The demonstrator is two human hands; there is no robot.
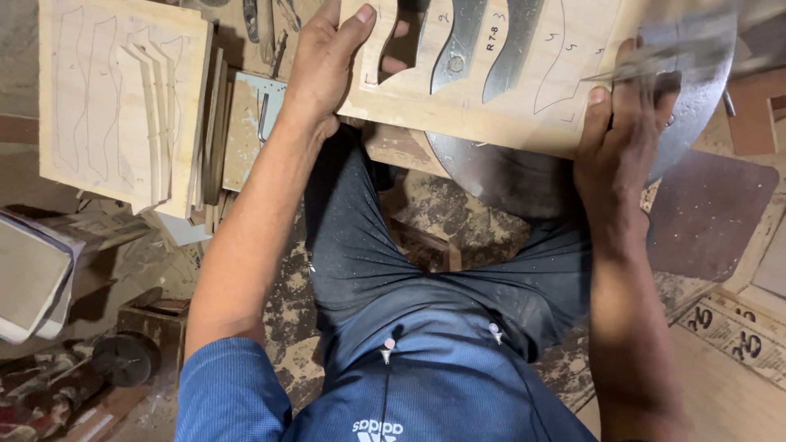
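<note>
I have the wooden board (524, 98) gripped at both ends, and it lies across in front of me, its long axis running left to right, past my knees at the far side of the scene. My left hand (327, 65) grasps the board's left end, thumb on top beside a cut-out curved slot, fingers curled under the near edge. My right hand (622, 139) clamps the right end, fingers wrapped over the near edge, next to a pencilled curved outline (557, 65). Both hands sit about equally close to the board; neither is free. Under the board, between my hands, a round grey metal plate (508, 176) shows, and a blurred metal piece (696, 74) overlaps the board's far right corner. Well off to the left, a second board (106, 98) marked with wavy outlines leans with a stack of thin wood strips (209, 139) against it.
</note>
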